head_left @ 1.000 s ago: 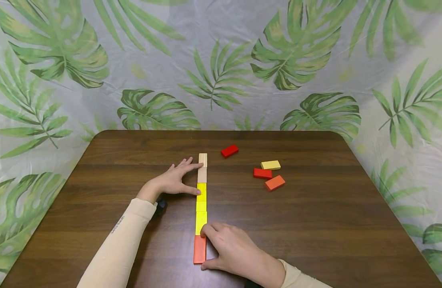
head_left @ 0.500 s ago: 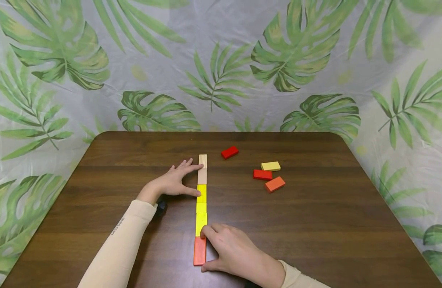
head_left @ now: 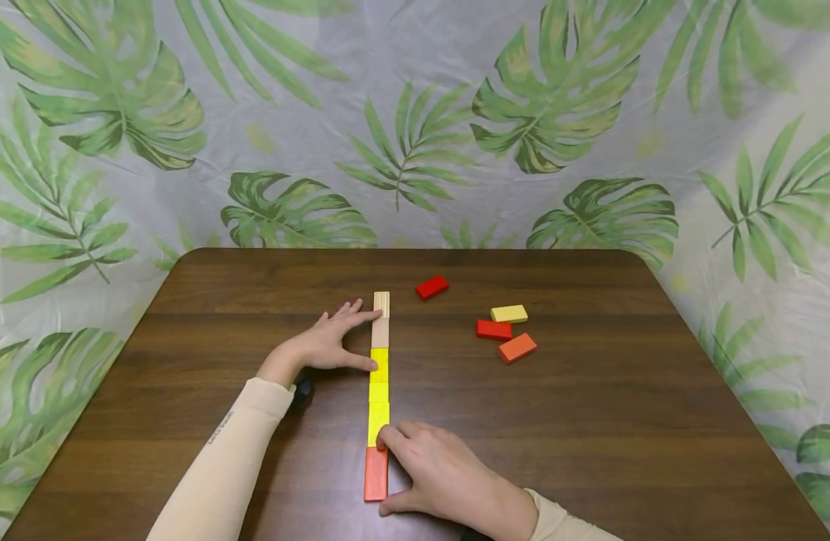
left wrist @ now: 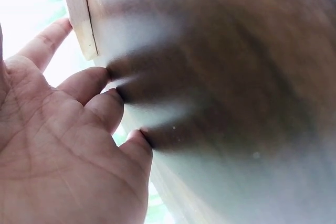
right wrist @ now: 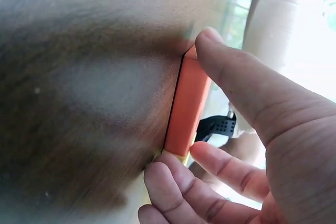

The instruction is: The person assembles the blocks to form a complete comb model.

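A straight row of flat wooden blocks runs toward the person: pale wood blocks at the far end, yellow blocks in the middle, an orange block nearest. My left hand lies along the row's left side, fingers spread, index tip at the pale wood and thumb tip at a yellow block. Its other fingertips touch the table in the left wrist view, beside a pale block. My right hand pinches the orange block lengthwise, thumb at its near end and fingers around its far end.
On the brown table, right of the row, lie a red block, a second red block, a pale yellow block and a loose orange block. A leaf-patterned cloth hangs behind the table's far edge.
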